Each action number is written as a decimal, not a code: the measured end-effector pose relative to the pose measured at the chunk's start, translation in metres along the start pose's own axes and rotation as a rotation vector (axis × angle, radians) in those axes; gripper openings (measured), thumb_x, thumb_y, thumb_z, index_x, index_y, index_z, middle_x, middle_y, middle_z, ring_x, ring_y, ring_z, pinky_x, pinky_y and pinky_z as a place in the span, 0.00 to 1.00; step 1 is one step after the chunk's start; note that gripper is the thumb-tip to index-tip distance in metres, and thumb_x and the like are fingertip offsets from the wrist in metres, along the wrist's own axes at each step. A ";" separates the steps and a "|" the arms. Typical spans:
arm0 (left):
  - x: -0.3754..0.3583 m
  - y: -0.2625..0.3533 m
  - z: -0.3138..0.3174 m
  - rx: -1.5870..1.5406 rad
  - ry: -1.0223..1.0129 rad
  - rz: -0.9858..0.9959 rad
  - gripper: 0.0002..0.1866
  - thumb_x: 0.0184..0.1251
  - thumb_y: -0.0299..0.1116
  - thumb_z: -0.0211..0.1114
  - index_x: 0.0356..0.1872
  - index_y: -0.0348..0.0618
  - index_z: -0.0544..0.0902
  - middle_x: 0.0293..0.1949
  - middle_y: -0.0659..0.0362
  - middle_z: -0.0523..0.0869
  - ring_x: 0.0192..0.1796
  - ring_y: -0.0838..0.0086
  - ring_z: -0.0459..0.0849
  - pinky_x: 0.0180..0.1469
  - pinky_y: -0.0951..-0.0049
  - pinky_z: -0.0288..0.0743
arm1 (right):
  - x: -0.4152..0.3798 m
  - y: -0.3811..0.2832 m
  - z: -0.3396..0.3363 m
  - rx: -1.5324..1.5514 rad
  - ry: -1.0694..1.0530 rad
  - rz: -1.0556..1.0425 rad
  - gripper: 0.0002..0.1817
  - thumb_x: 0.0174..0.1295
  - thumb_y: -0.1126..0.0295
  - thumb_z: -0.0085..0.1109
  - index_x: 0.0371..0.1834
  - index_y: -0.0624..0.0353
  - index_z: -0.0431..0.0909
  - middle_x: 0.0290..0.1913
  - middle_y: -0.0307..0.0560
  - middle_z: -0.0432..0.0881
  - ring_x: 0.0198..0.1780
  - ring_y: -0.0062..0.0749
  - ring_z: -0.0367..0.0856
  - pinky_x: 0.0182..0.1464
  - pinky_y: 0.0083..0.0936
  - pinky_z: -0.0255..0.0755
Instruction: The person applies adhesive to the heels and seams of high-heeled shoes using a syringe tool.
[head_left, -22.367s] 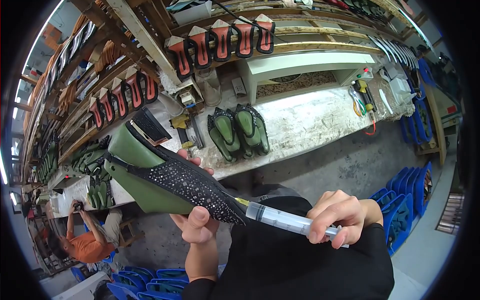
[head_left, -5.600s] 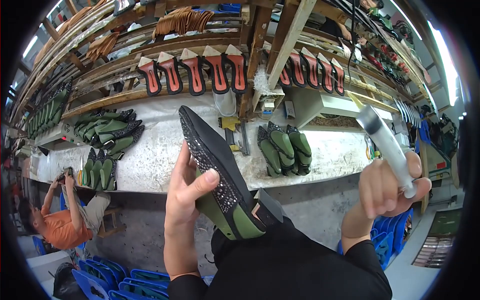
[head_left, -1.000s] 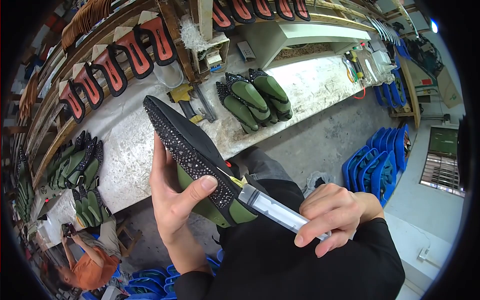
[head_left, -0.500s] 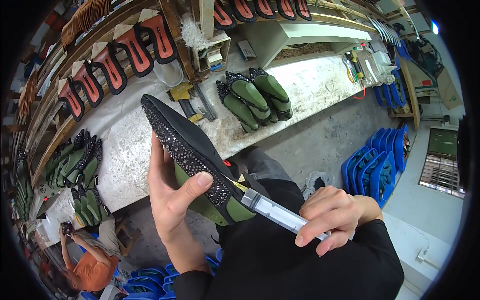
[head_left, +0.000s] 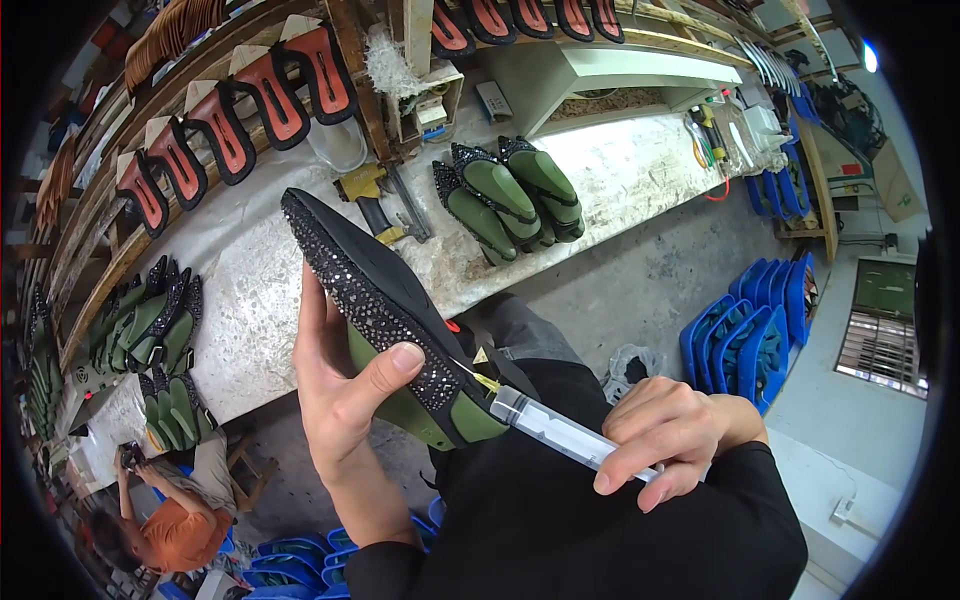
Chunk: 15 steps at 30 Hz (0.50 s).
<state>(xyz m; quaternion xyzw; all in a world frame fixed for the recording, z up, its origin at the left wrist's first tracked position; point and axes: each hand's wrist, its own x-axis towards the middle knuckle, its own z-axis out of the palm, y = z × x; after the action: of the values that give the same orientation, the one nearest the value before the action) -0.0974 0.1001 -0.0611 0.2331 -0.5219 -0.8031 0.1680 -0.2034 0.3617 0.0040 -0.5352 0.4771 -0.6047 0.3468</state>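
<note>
Shoe (head_left: pixel 385 305), black and studded over a green form, held tilted above the lap, toe up toward the worktop (head_left: pixel 610 180), heel down near the black apron. Clamped in the left hand (head_left: pixel 345 385), thumb pressed on the studded edge. Syringe (head_left: pixel 560 437) pinched shut in the right hand (head_left: pixel 670 440), yellow needle tip touching the shoe's edge near the heel. Best done, judging by the grip, with shoe steady, tip kept in the seam, plunger pressed slowly so little spills onto the studs. Syringe barrel clear; contents too faint to tell. Blue bins (head_left: pixel 745 340) stacked on the floor right of the shoe, contents hidden. More green shoes (head_left: pixel 505 195) lay on the worktop beyond it.
</note>
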 end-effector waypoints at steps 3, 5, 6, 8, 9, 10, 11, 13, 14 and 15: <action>0.000 0.000 -0.004 -0.074 -0.013 -0.024 0.54 0.43 0.19 0.77 0.78 0.36 0.62 0.61 0.46 0.82 0.55 0.60 0.84 0.63 0.67 0.73 | -0.001 -0.001 0.000 -0.001 -0.013 0.010 0.14 0.67 0.73 0.66 0.49 0.73 0.81 0.36 0.51 0.87 0.16 0.28 0.68 0.19 0.19 0.64; 0.000 0.001 -0.003 -0.060 -0.014 -0.021 0.52 0.44 0.21 0.75 0.78 0.36 0.63 0.60 0.46 0.83 0.55 0.60 0.84 0.63 0.67 0.73 | -0.002 -0.002 0.000 -0.001 -0.021 0.015 0.14 0.67 0.73 0.66 0.49 0.73 0.81 0.36 0.51 0.87 0.16 0.28 0.68 0.19 0.19 0.64; 0.000 0.003 -0.002 -0.045 -0.016 -0.019 0.50 0.45 0.22 0.74 0.77 0.37 0.64 0.60 0.46 0.83 0.55 0.61 0.83 0.62 0.67 0.73 | -0.002 -0.002 0.000 -0.001 -0.026 0.020 0.14 0.67 0.73 0.66 0.49 0.73 0.81 0.36 0.51 0.87 0.16 0.28 0.68 0.19 0.19 0.63; -0.001 0.005 -0.001 -0.014 -0.022 -0.016 0.46 0.47 0.24 0.70 0.76 0.38 0.67 0.59 0.47 0.83 0.55 0.61 0.83 0.61 0.68 0.72 | -0.003 -0.003 0.000 -0.001 -0.035 0.031 0.14 0.67 0.72 0.66 0.49 0.73 0.81 0.36 0.51 0.87 0.16 0.28 0.68 0.19 0.19 0.63; -0.001 0.005 -0.001 -0.015 -0.021 -0.016 0.46 0.47 0.24 0.70 0.76 0.38 0.67 0.59 0.47 0.83 0.55 0.61 0.83 0.61 0.68 0.72 | -0.003 -0.003 0.000 -0.001 -0.035 0.031 0.14 0.67 0.72 0.66 0.49 0.73 0.81 0.36 0.51 0.87 0.16 0.28 0.68 0.19 0.19 0.63; -0.001 0.005 0.000 -0.012 -0.013 -0.013 0.46 0.48 0.24 0.70 0.76 0.38 0.67 0.59 0.47 0.83 0.55 0.61 0.83 0.61 0.67 0.72 | -0.004 -0.003 0.001 0.002 -0.032 0.032 0.14 0.67 0.72 0.66 0.50 0.73 0.81 0.36 0.51 0.87 0.16 0.28 0.68 0.19 0.19 0.63; -0.001 0.005 0.000 -0.010 -0.004 -0.011 0.46 0.48 0.24 0.70 0.76 0.38 0.67 0.59 0.47 0.83 0.55 0.61 0.83 0.61 0.67 0.72 | -0.005 -0.003 0.001 0.005 -0.029 0.033 0.14 0.67 0.72 0.66 0.50 0.73 0.81 0.36 0.51 0.87 0.16 0.28 0.68 0.19 0.19 0.64; -0.002 0.005 0.000 -0.004 0.013 -0.006 0.46 0.48 0.24 0.70 0.76 0.38 0.67 0.59 0.46 0.84 0.54 0.60 0.83 0.61 0.66 0.72 | -0.007 -0.002 0.002 0.012 -0.023 0.034 0.14 0.67 0.72 0.65 0.50 0.73 0.81 0.36 0.51 0.87 0.16 0.28 0.68 0.19 0.19 0.64; -0.002 0.005 0.000 -0.005 0.013 -0.006 0.46 0.48 0.24 0.70 0.76 0.38 0.67 0.59 0.46 0.84 0.54 0.60 0.83 0.61 0.66 0.72 | -0.008 -0.002 0.003 0.011 -0.023 0.034 0.14 0.67 0.72 0.65 0.50 0.73 0.81 0.36 0.51 0.87 0.16 0.28 0.68 0.19 0.19 0.64; -0.001 0.004 -0.001 -0.021 0.002 -0.011 0.48 0.47 0.23 0.71 0.77 0.38 0.65 0.58 0.46 0.84 0.53 0.61 0.84 0.61 0.67 0.74 | -0.009 -0.001 0.004 0.021 -0.017 0.032 0.14 0.67 0.72 0.66 0.50 0.73 0.81 0.36 0.51 0.87 0.16 0.28 0.68 0.20 0.20 0.64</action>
<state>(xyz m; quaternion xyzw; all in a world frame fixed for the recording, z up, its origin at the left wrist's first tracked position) -0.0955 0.0984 -0.0577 0.2349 -0.5119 -0.8094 0.1665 -0.1979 0.3699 0.0014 -0.5288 0.4765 -0.5995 0.3660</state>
